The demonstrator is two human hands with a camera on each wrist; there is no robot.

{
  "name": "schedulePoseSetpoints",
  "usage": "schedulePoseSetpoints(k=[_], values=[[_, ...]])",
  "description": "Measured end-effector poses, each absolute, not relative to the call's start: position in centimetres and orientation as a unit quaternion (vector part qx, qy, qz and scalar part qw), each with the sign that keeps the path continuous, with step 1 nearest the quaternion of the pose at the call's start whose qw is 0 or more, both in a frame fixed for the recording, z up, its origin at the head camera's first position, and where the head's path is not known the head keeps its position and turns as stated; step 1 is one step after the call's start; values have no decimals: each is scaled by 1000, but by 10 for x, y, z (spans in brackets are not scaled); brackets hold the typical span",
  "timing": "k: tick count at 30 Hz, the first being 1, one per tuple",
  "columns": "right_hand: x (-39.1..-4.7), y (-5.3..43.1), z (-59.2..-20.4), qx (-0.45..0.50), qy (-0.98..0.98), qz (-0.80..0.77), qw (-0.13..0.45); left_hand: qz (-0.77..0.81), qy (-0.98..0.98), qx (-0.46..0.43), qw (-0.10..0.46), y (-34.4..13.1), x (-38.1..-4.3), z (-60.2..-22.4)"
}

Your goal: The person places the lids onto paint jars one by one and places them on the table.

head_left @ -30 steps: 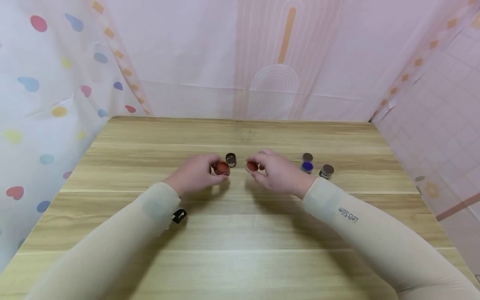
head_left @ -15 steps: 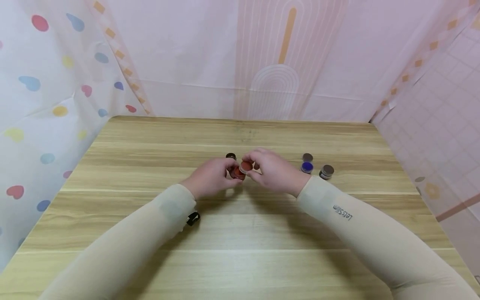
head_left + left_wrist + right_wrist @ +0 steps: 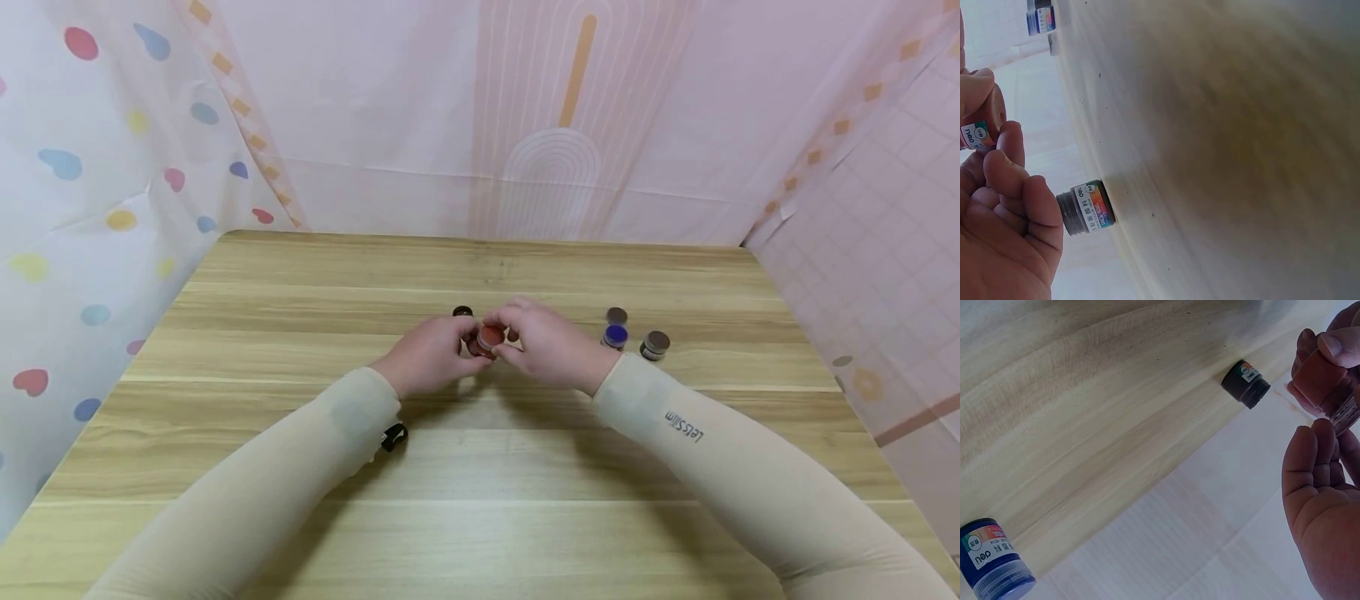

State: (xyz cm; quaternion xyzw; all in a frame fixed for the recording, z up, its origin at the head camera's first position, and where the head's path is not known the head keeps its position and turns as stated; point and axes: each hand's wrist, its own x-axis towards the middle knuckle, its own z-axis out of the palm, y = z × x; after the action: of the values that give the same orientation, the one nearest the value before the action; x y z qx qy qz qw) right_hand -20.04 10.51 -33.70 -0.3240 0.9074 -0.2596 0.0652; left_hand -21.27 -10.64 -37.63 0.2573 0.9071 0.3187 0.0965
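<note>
Both hands meet at a small red-brown paint jar over the middle of the table. My left hand (image 3: 431, 357) grips the jar (image 3: 979, 131) round its side, label showing in the left wrist view. With thumb and fingers my right hand (image 3: 551, 343) pinches the jar's round red-brown lid (image 3: 491, 336), which sits over the mouth and hides it in the head view. Just behind my left fingers, a dark paint jar (image 3: 1247, 383) stands without a lid, its threaded neck bare; my hand partly covers it in the head view.
Right of my right hand stand a blue-lidded paint jar (image 3: 615, 336) and a grey-brown-lidded jar (image 3: 656, 343). A round grey-brown disc (image 3: 617, 316) lies behind the blue one. A patterned cloth (image 3: 375, 125) hangs beyond the wooden table's (image 3: 480, 500) far edge.
My left hand has moved right with the jar and my right hand slightly left with the lid. The lid, earlier apart from the jar, is now over its mouth.
</note>
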Motion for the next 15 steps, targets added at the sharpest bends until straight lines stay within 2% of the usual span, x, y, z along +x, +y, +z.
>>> schedulePoseSetpoints(k=[15], values=[[-201, 106, -339, -323, 909, -253, 69, 321, 907, 255, 99, -103, -213, -376]])
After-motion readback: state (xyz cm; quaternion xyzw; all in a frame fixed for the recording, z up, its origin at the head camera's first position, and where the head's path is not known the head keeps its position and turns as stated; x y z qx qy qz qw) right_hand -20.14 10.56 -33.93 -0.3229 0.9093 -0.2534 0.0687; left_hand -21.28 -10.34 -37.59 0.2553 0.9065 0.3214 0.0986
